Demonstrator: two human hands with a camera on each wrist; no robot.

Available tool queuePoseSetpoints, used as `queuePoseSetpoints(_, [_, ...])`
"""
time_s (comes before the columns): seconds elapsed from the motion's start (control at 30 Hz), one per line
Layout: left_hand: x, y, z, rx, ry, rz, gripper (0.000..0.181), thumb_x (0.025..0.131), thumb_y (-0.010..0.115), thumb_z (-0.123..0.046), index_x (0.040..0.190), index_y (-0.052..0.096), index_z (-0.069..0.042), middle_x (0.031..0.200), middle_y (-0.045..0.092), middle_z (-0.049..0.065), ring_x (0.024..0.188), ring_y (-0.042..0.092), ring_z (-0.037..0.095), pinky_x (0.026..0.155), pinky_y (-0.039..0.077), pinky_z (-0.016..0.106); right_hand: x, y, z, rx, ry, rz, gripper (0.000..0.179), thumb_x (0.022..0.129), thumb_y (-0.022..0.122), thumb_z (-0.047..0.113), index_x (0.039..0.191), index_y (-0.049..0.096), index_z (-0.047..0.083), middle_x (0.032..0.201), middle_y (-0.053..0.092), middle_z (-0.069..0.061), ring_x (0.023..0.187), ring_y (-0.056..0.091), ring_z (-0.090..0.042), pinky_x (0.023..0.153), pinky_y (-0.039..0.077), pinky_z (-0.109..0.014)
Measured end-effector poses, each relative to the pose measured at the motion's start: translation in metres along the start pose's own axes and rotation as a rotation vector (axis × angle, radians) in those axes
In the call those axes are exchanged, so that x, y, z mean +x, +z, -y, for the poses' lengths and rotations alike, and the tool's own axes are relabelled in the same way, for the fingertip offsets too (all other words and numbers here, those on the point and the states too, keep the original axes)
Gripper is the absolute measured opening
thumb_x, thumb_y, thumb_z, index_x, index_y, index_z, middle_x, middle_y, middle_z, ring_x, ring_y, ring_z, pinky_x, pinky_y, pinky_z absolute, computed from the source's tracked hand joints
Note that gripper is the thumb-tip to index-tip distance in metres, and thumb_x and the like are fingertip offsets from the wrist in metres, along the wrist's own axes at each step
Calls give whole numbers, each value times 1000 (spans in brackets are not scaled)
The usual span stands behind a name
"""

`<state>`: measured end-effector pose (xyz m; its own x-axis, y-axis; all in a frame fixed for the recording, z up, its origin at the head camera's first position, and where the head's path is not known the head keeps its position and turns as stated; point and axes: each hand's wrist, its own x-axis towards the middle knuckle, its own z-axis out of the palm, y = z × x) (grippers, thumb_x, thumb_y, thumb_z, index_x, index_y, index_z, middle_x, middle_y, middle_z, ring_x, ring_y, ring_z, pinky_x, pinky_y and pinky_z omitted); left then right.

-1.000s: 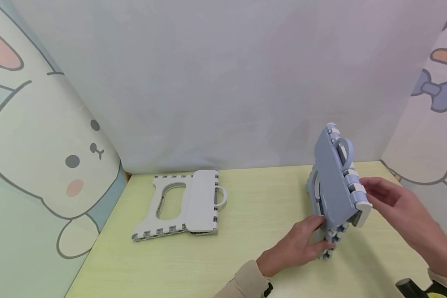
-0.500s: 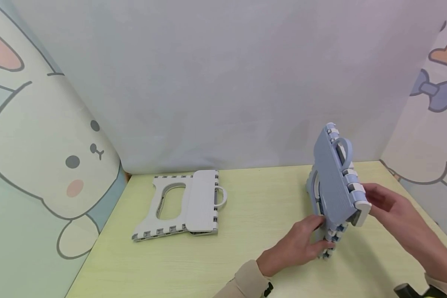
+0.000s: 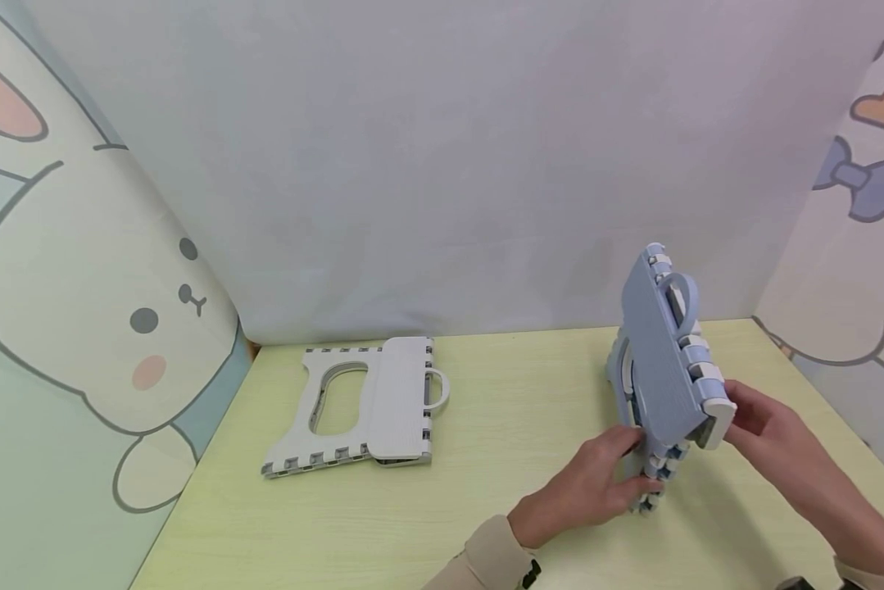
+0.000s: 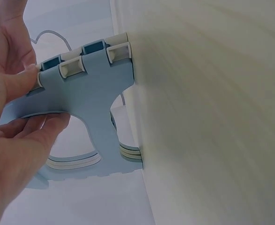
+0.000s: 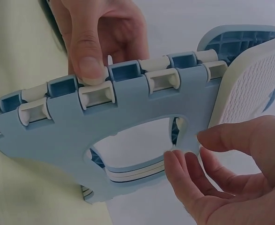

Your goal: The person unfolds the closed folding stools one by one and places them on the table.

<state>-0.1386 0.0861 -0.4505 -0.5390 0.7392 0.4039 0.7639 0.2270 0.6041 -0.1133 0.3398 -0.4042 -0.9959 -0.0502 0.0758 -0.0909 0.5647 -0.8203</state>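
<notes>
A blue and white folding step stool (image 3: pixel 655 360), folded nearly flat, stands on its legs at the right of the table with its blue top panel tilted. My left hand (image 3: pixel 582 487) grips the near edge of its legs. In the left wrist view the thumb presses the hinged rim while the fingers reach through the cut-out of the blue leg panel (image 4: pixel 100 93). My right hand (image 3: pixel 788 451) is at the stool's right side. In the right wrist view its loosely bent fingers (image 5: pixel 174 173) and thumb overlap the leg panel beside the cut-out, thumb and fingertips apart.
A light grey folding stool (image 3: pixel 397 401) lies folded flat on the left of the pale yellow table (image 3: pixel 500 508). A white sheet (image 3: pixel 442 164) hangs behind, and printed cartoon panels (image 3: pixel 80 328) flank both sides.
My right hand has slid down along the stool's right side. The left hand and both stools keep their places.
</notes>
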Motion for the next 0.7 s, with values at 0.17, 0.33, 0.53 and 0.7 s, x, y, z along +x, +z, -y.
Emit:
queuePoseSetpoints(0.17, [0, 0, 1, 6, 1, -1, 46, 98, 72, -17, 136, 50, -3, 131, 61, 6, 120, 51, -1, 101, 40, 9, 0, 2, -1, -45, 63, 32, 63, 105, 62, 17, 152, 33, -13, 128, 60, 5, 95, 54, 16, 74, 50, -12])
queuePoseSetpoints(0.33, [0, 0, 1, 5, 3, -3, 46, 98, 72, -17, 137, 50, -3, 131, 61, 7, 121, 52, 0, 101, 40, 9, -4, 8, -5, -17, 38, 51, 63, 104, 64, 15, 152, 34, -12, 121, 54, 28, 98, 56, 14, 75, 52, -15])
queuePoseSetpoints(0.53, [0, -1, 1, 11, 2, -7, 46, 99, 72, -17, 137, 50, -4, 131, 61, 7, 121, 52, 0, 101, 40, 9, -7, 12, -11, 12, -2, 68, 54, 103, 63, 11, 146, 40, -15, 117, 56, 31, 99, 59, 9, 75, 55, -19])
queuePoseSetpoints(0.7, [0, 0, 0, 14, 3, -11, 45, 98, 72, -17, 136, 51, -4, 130, 61, 6, 120, 53, 1, 101, 40, 9, -8, 13, -8, -38, 72, 107, 62, 105, 62, 19, 150, 35, -13, 139, 60, -18, 98, 55, 13, 76, 54, -20])
